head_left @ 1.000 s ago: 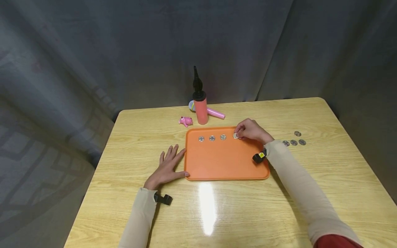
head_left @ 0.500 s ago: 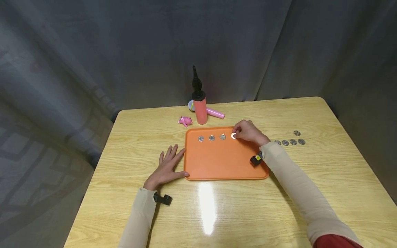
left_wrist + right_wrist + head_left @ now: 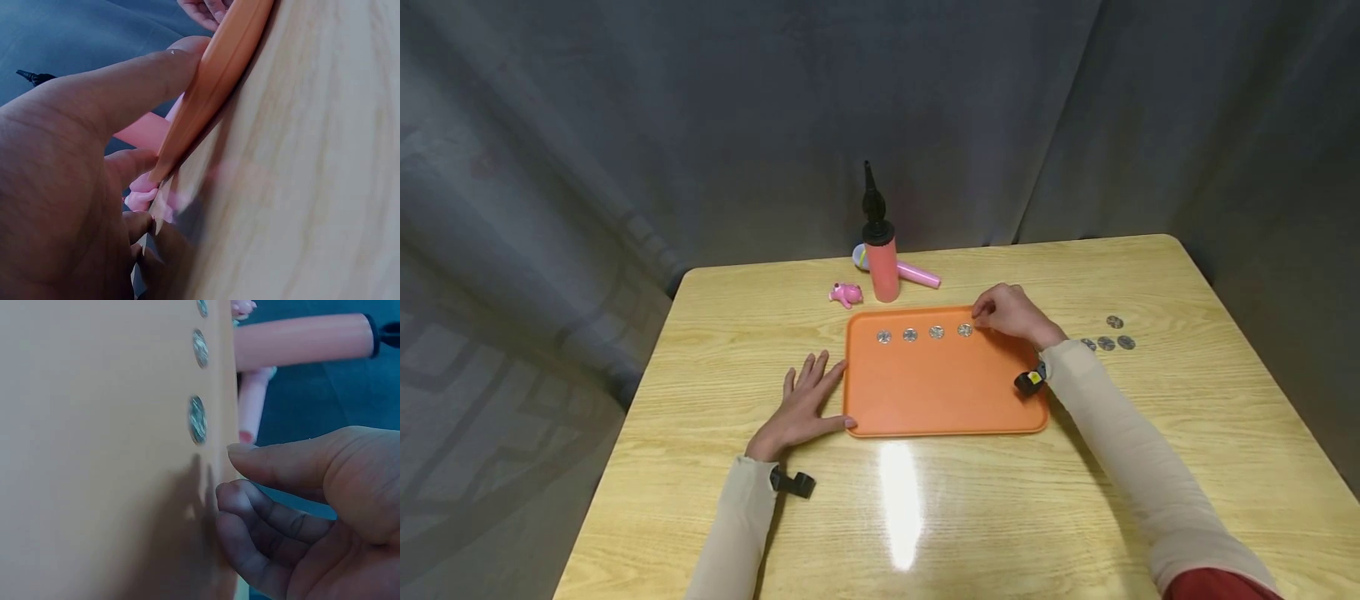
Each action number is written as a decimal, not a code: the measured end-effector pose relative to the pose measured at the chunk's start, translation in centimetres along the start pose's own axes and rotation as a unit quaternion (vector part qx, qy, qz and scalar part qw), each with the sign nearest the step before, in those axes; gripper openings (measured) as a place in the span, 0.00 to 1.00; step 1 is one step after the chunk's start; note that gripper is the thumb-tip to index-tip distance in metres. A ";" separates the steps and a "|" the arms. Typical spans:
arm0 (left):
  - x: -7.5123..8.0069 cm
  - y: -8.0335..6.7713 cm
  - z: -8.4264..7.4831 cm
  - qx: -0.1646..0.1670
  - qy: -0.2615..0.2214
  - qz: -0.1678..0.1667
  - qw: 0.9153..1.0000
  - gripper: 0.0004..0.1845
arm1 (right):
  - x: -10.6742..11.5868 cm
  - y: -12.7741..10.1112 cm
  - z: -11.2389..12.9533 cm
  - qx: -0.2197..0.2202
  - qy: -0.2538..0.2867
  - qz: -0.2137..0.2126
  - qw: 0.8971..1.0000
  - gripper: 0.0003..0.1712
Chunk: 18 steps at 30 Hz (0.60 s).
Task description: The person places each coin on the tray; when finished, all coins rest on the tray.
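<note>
An orange tray [image 3: 947, 383] lies on the wooden table. Several silver coins stand in a row along its far side. The rightmost coin [image 3: 965, 330] lies flat, just left of my right hand [image 3: 1011, 315]. In the right wrist view, the thumb and loosely bent fingers of that hand are apart and hold nothing, a little off the nearest coin [image 3: 197, 420]. With fingers spread, my left hand [image 3: 797, 412] rests at the tray's left edge. Its thumb touches the near left corner and its index finger the side, as the left wrist view also shows.
More coins [image 3: 1107, 343] lie on the table right of the tray, partly behind the right sleeve. Behind the tray stand a red hand pump [image 3: 886, 271] with a black nozzle, a pink-handled toy [image 3: 919, 275] and a small pink figure [image 3: 846, 293]. Grey curtains surround the table.
My right hand has let go of the fourth coin, now flat on the tray in line with the others, and has drawn slightly right. The left hand has stayed in place.
</note>
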State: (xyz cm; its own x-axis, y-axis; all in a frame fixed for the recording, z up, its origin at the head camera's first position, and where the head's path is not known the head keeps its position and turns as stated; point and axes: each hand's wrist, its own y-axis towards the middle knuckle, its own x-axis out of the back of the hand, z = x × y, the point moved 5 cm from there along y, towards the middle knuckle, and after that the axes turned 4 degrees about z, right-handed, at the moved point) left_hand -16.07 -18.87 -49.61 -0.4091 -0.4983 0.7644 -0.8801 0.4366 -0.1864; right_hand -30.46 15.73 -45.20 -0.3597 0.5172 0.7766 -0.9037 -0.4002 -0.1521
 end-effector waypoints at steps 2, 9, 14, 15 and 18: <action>0.0 0.0 0.0 0.000 0.000 -0.001 1.000 0.53 | 0.5 -0.2 -0.3 -0.007 0.007 -0.004 1.000 0.06; 0.1 -0.1 0.0 0.000 -0.003 0.000 1.000 0.53 | 2.7 -1.1 -2.0 -0.023 0.015 -0.014 1.000 0.09; 0.1 -0.2 0.0 0.001 -0.002 0.001 1.000 0.53 | 4.6 -2.3 -3.7 -0.029 -0.005 -0.021 0.999 0.12; 0.1 -0.2 0.0 0.001 -0.002 0.001 1.000 0.53 | 5.0 -2.6 -4.2 -0.033 -0.006 -0.021 0.999 0.13; 0.1 -0.1 0.0 0.000 -0.002 0.000 1.000 0.53 | 6.0 -3.4 -5.4 -0.045 -0.011 -0.024 0.999 0.14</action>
State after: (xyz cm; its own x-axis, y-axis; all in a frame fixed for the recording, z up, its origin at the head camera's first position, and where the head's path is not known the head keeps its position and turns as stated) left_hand -15.99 -18.96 -49.49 -0.4106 -0.5019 0.7612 -0.8800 0.4366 -0.1869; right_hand -30.78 24.34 -43.33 -0.3108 0.5174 0.7973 -0.9374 -0.3053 -0.1673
